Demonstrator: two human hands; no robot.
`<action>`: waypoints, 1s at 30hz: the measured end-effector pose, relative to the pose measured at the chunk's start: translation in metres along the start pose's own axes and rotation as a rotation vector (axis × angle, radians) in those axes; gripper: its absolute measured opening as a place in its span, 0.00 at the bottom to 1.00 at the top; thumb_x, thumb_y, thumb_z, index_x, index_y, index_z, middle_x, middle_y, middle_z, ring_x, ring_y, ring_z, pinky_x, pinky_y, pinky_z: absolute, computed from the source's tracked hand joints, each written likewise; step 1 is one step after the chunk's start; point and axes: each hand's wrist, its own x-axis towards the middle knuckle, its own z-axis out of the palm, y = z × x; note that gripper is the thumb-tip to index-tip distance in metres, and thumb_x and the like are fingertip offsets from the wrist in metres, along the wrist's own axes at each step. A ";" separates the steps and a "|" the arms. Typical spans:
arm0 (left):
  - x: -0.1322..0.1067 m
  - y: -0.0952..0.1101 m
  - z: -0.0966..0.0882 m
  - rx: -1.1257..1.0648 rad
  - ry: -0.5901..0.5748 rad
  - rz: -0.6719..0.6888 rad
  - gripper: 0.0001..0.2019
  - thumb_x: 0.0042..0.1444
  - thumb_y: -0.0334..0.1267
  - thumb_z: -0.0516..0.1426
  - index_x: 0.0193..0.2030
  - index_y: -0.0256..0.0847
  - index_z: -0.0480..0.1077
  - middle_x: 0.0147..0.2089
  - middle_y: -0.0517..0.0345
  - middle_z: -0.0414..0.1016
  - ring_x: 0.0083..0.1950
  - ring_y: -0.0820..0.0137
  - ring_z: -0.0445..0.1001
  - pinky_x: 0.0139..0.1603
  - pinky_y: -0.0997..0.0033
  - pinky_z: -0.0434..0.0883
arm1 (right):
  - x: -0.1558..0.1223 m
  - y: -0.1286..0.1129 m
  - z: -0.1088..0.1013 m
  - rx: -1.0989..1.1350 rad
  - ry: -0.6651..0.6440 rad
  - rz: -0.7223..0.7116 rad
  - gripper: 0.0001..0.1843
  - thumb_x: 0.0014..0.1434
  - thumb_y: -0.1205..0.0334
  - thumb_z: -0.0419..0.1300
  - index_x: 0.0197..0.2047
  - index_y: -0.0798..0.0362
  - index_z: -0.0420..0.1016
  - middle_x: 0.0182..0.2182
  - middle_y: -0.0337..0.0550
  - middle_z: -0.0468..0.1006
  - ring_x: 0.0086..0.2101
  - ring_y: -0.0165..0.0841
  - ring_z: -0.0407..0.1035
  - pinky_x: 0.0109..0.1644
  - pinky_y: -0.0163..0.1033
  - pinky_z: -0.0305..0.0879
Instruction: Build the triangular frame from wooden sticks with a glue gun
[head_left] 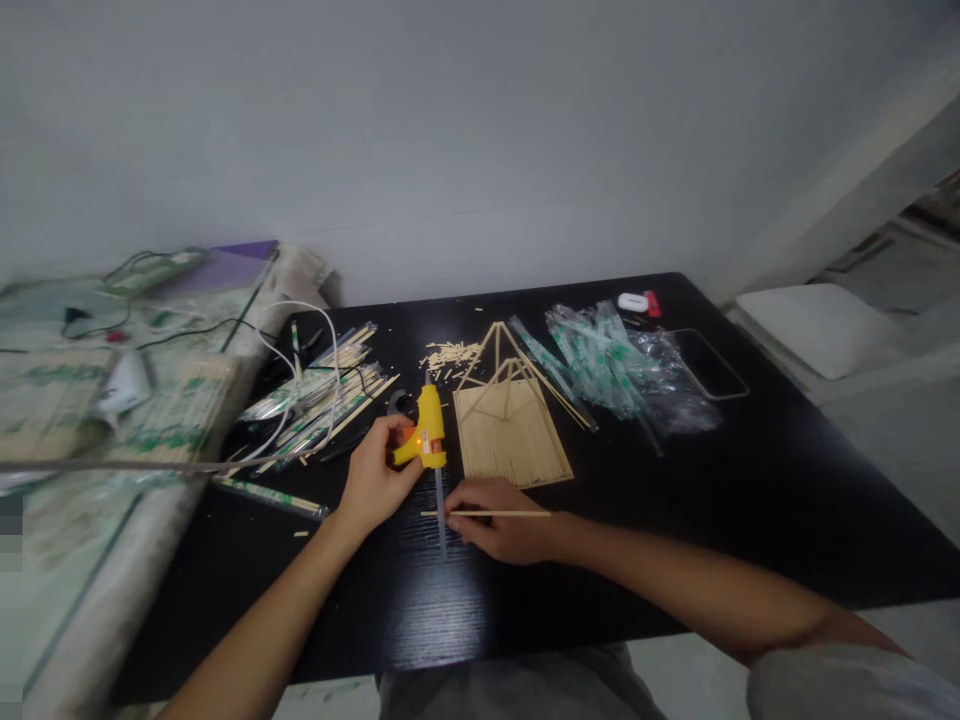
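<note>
My left hand is closed around the handle of a yellow hot glue gun, whose nozzle points away toward the back of the table. A translucent glue stick sticks out of its rear toward me. My right hand pinches a thin wooden stick, held crosswise; its left end crosses the glue stick, and I cannot tell whether they touch. Just beyond my right hand lies a flat panel of wooden sticks, with a triangular stick frame standing at its far part.
Small cut stick pieces lie behind the glue gun. Packaged chopsticks and a white cable are on the left. To the right are crumpled plastic wrappers, a phone and a white object. More chopstick packs lie farther left.
</note>
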 end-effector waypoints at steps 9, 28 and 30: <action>0.005 -0.003 -0.001 -0.024 0.057 -0.058 0.16 0.53 0.43 0.63 0.46 0.43 0.67 0.39 0.60 0.74 0.37 0.69 0.73 0.39 0.70 0.71 | -0.016 -0.018 -0.017 -0.091 -0.021 -0.206 0.14 0.71 0.66 0.51 0.51 0.55 0.76 0.42 0.50 0.81 0.42 0.35 0.76 0.48 0.40 0.72; 0.007 0.002 0.001 -0.088 0.058 -0.079 0.14 0.54 0.42 0.62 0.45 0.42 0.68 0.36 0.61 0.73 0.34 0.70 0.71 0.35 0.71 0.68 | -0.050 0.032 -0.054 -0.713 0.219 0.033 0.14 0.69 0.68 0.55 0.55 0.50 0.74 0.59 0.52 0.77 0.66 0.47 0.61 0.68 0.67 0.57; 0.007 0.003 0.001 -0.087 0.058 -0.079 0.14 0.53 0.43 0.62 0.44 0.42 0.68 0.35 0.61 0.73 0.34 0.70 0.71 0.35 0.71 0.68 | -0.044 0.030 -0.059 -0.700 0.196 0.018 0.15 0.68 0.68 0.55 0.55 0.50 0.74 0.59 0.52 0.76 0.66 0.46 0.62 0.69 0.65 0.57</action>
